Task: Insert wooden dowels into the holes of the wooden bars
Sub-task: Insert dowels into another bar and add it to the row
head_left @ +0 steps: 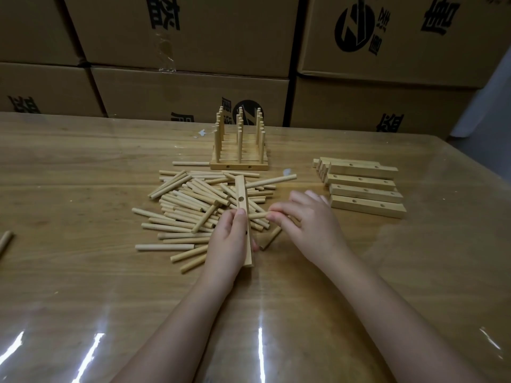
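My left hand (pixel 227 240) grips a pale wooden bar (pixel 242 197) with holes in it, held lengthwise above a loose pile of wooden dowels (pixel 190 205). My right hand (pixel 307 217) pinches one dowel (pixel 257 215) by its end, lying sideways right beside the bar. Behind the pile stands a row of finished bars with upright dowels (pixel 239 150). A stack of bare bars (pixel 365 186) with holes lies to the right.
Stacked cardboard boxes (pixel 193 87) wall off the far edge of the glossy wooden table (pixel 83 272). One stray dowel (pixel 5 240) lies at the left edge, another (pixel 190 163) beside the finished row.
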Demonstrator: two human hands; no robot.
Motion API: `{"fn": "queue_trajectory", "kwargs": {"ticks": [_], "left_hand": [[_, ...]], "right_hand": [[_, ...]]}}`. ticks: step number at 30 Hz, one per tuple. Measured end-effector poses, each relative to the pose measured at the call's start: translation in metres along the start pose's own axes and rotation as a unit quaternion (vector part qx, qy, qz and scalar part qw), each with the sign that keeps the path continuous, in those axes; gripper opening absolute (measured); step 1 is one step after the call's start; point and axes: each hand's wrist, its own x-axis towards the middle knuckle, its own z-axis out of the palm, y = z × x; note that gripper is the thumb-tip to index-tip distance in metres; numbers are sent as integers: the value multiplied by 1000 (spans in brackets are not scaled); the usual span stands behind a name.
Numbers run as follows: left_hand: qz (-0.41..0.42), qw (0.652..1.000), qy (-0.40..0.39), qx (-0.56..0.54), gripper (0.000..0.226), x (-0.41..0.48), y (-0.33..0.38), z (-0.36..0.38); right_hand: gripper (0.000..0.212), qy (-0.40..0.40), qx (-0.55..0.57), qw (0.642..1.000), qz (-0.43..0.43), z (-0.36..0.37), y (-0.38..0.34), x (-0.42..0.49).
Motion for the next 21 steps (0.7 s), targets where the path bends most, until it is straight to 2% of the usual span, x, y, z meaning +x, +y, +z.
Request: {"fn": "queue_trajectory", "kwargs": {"ticks": [7, 14, 21], "left_hand": [[1, 1000, -7, 8, 27, -1, 1, -1], [10, 999, -28, 36, 27, -2, 1, 1], [7, 999, -25, 39, 30, -3, 2, 0]], "right_hand": [[20, -44, 33, 998, 28, -5, -1, 3], [22, -127, 39, 990, 49, -16, 5, 11], [22, -140, 56, 983, 106, -15, -2, 12]]}}
